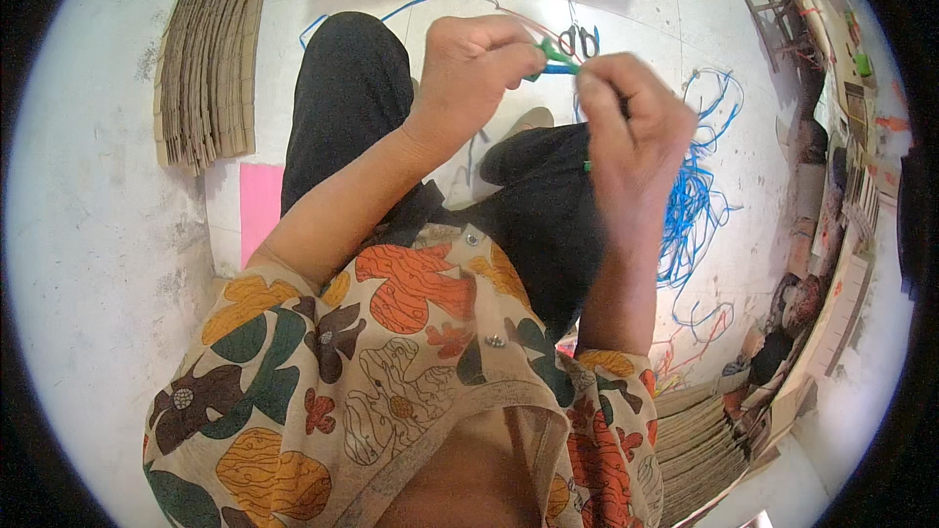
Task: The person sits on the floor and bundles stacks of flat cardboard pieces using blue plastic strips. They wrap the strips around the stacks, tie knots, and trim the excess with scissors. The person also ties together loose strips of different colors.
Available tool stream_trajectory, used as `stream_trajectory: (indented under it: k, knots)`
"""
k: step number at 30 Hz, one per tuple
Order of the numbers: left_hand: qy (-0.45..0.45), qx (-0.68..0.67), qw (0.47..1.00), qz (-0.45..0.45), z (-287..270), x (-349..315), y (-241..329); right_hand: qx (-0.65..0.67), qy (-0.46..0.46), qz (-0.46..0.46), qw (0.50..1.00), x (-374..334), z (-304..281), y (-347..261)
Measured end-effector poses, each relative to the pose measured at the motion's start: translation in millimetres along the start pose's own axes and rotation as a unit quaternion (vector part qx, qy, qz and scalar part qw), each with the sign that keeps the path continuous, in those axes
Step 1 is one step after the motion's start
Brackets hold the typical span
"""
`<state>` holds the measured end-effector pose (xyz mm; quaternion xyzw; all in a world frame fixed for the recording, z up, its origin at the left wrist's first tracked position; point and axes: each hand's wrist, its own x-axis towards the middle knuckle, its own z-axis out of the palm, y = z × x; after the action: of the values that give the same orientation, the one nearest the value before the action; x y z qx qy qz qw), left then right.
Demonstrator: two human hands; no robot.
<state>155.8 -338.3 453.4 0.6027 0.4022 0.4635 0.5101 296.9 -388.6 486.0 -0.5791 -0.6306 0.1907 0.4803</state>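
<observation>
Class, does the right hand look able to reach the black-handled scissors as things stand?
Probably yes: the scissors lie just beyond the right hand, mostly uncovered, though that hand seems busy pinching the green piece.

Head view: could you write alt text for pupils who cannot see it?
A person's left hand and right hand hold a green strip between them. Scissors lie beyond; tangled blue string lies right, a brown stack left.

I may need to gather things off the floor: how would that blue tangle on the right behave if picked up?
The blue tangle would probably droop, since it lies in loose curves. It may come up as one snarl, because its loops cross.
</observation>
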Motion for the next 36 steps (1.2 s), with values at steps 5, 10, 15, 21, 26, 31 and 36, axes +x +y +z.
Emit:
stream_trajectory:
  k: [5, 10, 15, 21, 26, 31, 36]
  knots:
    - [-0.021, -0.285, 0.953, -0.103, 1, -4, 12, 0.37, -0.003, 0.257, 0.893, -20, 22, 3]
    - [-0.052, -0.354, 0.926, -0.121, 4, -4, 9, 0.633, 0.015, 0.357, 0.686, -25, 38, 8]
    - [-0.071, -0.332, 0.93, -0.141, 1, -1, 12, 0.604, 0.029, 0.309, 0.734, -20, 40, 16]
    - [-0.079, -0.28, 0.941, -0.175, -3, 2, 19, 0.395, 0.052, 0.224, 0.89, -14, 31, 25]
    - [-0.071, -0.287, 0.937, -0.189, -5, 3, 9, 0.171, 0.08, 0.125, 0.974, -9, 28, 21]
    - [-0.114, -0.338, 0.915, -0.188, -13, 4, 4, 0.106, 0.097, 0.094, 0.985, -8, 24, 23]
    - [-0.153, -0.206, 0.96, -0.108, -15, 6, 2, 0.112, 0.089, 0.083, 0.986, -8, 20, 21]
